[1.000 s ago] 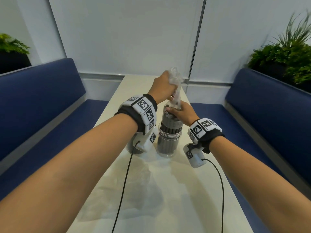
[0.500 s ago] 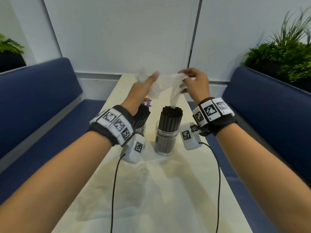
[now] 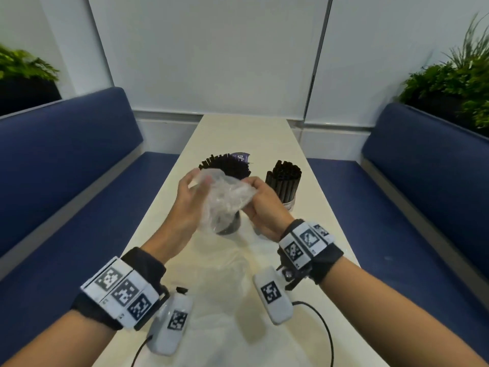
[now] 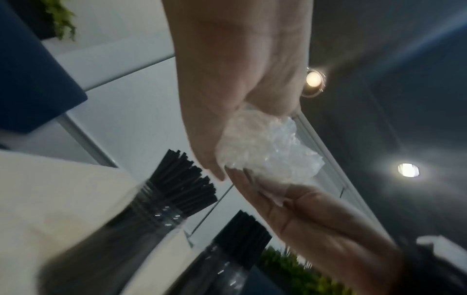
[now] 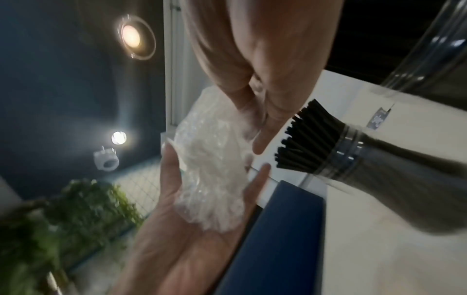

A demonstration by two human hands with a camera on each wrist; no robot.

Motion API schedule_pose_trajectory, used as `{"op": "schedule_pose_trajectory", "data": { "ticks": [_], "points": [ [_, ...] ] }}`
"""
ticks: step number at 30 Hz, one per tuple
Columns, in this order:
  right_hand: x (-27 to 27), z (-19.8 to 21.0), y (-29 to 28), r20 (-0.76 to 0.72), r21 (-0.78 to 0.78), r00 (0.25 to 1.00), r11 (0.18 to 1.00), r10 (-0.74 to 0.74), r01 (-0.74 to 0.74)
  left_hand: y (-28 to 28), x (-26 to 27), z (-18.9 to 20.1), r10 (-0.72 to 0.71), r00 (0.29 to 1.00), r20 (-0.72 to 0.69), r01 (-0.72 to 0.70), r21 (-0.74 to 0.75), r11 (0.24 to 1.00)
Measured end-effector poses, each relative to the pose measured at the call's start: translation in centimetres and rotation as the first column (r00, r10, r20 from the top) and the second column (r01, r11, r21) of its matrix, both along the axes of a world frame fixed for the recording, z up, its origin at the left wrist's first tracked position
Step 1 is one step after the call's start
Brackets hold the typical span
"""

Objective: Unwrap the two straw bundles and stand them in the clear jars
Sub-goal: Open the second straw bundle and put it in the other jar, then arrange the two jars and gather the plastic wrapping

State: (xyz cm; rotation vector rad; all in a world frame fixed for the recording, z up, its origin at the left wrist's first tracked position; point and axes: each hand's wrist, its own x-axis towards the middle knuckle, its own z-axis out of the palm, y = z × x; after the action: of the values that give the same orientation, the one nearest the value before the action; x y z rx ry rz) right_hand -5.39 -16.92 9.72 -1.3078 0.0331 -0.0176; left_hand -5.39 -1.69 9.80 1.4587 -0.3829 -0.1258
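Head view: both hands raised above the table (image 3: 312, 181) near frame centre, sharing one crumpled clear plastic wrapper (image 3: 227, 198). Left hand (image 3: 189, 205) at 9 o'clock of the wrapper, fingers loosely curved around its top edge; right hand (image 3: 260, 205) at 3 o'clock, fingers clamped on the wrapper's right corner. Left jar (image 3: 229, 223) sits directly behind the wrapper, its black straws (image 3: 225, 164) fanning out at 12 o'clock. Right jar (image 3: 287, 202) stands at 2 o'clock of the right hand, its straws (image 3: 284, 176) upright in a tight bunch. A flat sheet of clear plastic (image 3: 225, 284) lies on the table at 6 o'clock, between the wrists. Left wrist view: left hand (image 4: 235, 79) from 12 o'clock, thumb and fingers pinching the wrapper (image 4: 265, 151); right hand (image 4: 316, 219) meets it from 5 o'clock. Both jars of straws at 7 o'clock, blurred. Right wrist view: right hand (image 5: 265, 65) fingers closed on the wrapper (image 5: 215, 165); left hand (image 5: 189, 229) cups it from 6 o'clock, fingers apart.
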Motion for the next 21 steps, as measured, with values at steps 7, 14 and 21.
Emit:
{"op": "schedule_pose_trajectory", "data": {
  "ticks": [7, 14, 21],
  "points": [
    [-2.1, -5.1, -1.2, -0.12, -0.776, 0.907, 0.532, 0.403, -0.339, 3.8, -1.6, -8.7, 0.022, 0.925, 0.38, -0.257, 0.579, 0.774],
    [-1.5, -5.0, -4.8, 0.3, -0.693, 0.937, 0.635, -0.178, 0.342, 3.2, -1.1, -14.5, -0.179, 0.979, 0.102, -0.03, 0.93, 0.367],
    [0.7, -3.9, -9.7, 0.254, -0.628, 0.872, 0.614, -0.419, 0.478, -0.4, 0.6, -6.6, -0.102, 0.96, 0.261, -0.138, 0.756, 0.64]
  ]
}}
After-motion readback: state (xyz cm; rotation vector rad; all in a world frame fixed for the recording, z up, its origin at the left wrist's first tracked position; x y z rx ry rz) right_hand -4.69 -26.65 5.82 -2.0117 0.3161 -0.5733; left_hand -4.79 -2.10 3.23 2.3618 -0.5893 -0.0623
